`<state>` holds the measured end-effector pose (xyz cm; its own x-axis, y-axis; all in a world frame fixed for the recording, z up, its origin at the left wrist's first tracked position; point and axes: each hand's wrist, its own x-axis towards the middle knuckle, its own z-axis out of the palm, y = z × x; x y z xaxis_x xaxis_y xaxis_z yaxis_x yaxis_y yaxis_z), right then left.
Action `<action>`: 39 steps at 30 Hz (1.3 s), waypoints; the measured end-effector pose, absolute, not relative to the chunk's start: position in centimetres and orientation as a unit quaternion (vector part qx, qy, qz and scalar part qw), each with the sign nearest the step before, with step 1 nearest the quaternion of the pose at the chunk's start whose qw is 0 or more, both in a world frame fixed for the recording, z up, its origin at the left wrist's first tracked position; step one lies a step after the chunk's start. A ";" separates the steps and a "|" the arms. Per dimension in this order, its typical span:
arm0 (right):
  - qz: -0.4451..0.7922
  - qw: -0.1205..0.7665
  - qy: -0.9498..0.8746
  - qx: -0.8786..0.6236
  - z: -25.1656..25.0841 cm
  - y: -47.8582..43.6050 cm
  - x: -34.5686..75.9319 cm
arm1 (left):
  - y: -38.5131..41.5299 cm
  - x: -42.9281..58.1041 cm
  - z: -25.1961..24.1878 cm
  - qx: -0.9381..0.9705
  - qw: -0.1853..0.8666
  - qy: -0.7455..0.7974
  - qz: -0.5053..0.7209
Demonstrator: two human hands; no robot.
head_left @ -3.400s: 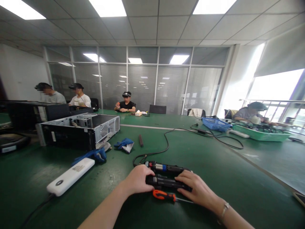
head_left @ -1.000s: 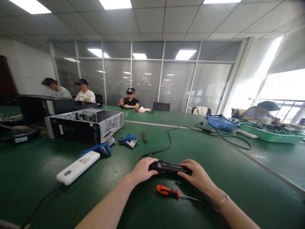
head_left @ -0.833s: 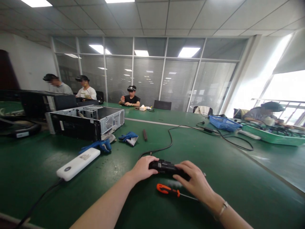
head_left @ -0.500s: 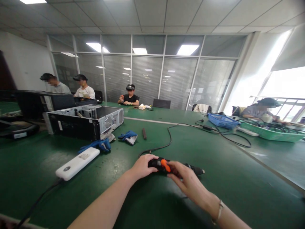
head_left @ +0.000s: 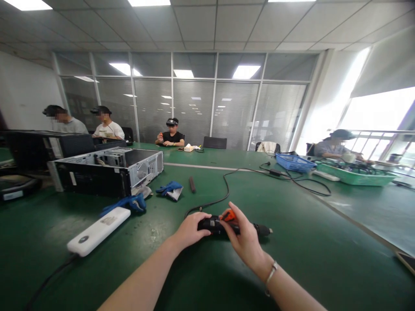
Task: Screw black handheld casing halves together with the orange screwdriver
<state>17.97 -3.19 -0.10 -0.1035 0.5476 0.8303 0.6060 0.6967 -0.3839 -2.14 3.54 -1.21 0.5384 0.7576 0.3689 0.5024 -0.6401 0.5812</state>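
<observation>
A slim black corded power tool [head_left: 261, 230] lies across the green table in front of me, its metal tip toward the right. My left hand [head_left: 192, 230] is closed around the rear end of its body, where the cord comes off. Over the middle of the tool, my right hand [head_left: 240, 230] has its thumb and fingers closed on an orange piece [head_left: 228, 215]. Whether that piece is still attached to the tool, I cannot tell. My fingers hide part of the tool's body.
An open computer case [head_left: 97, 177] stands at left, with blue gloves [head_left: 171, 189] and a white power strip [head_left: 100, 231] nearby. Beyond the tool lie a brown bar [head_left: 192, 184] and a black cable [head_left: 227, 185]. Blue [head_left: 293, 163] and green baskets [head_left: 359, 173] sit at right. Several people sit around.
My right hand has turned more upright and its fingers have risen with the orange piece, which now sits tilted. My left hand keeps its hold. The view has shifted slightly.
</observation>
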 end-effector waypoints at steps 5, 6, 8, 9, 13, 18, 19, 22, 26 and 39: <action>-0.033 0.516 -0.763 -0.387 0.9 -3.5 17.4 | 3.6 -2.2 -1.2 0.854 0.205 0.368 0.306; -0.041 0.509 -0.768 -0.387 1.2 -3.7 17.2 | 3.7 -2.3 -1.2 0.855 0.205 0.365 0.305; -0.068 0.496 -0.772 -0.391 1.7 -4.1 17.0 | 3.7 -2.3 -1.3 0.856 0.202 0.366 0.305; -0.081 0.492 -0.773 -0.393 1.9 -4.2 16.9 | 3.8 -2.3 -1.4 0.855 0.201 0.368 0.304; -0.068 0.497 -0.770 -0.393 2.3 -4.4 16.8 | 3.7 -2.3 -1.5 0.850 0.208 0.373 0.307; -0.016 0.495 -0.765 -0.412 3.1 -4.3 16.3 | 3.5 -2.3 -1.3 0.842 0.217 0.387 0.305; -0.024 0.493 -0.763 -0.418 3.3 -4.2 16.1 | 3.4 -2.3 -1.2 0.842 0.221 0.388 0.304; -0.037 0.493 -0.761 -0.421 3.7 -3.7 15.6 | 3.4 -2.3 -1.0 0.838 0.221 0.389 0.312; -0.010 0.505 -0.765 -0.399 3.3 -3.4 15.4 | 3.4 -2.3 -0.9 0.840 0.218 0.393 0.304; -0.077 0.495 -0.775 -0.387 1.5 -3.8 16.5 | 3.2 -2.4 -0.7 0.840 0.216 0.402 0.292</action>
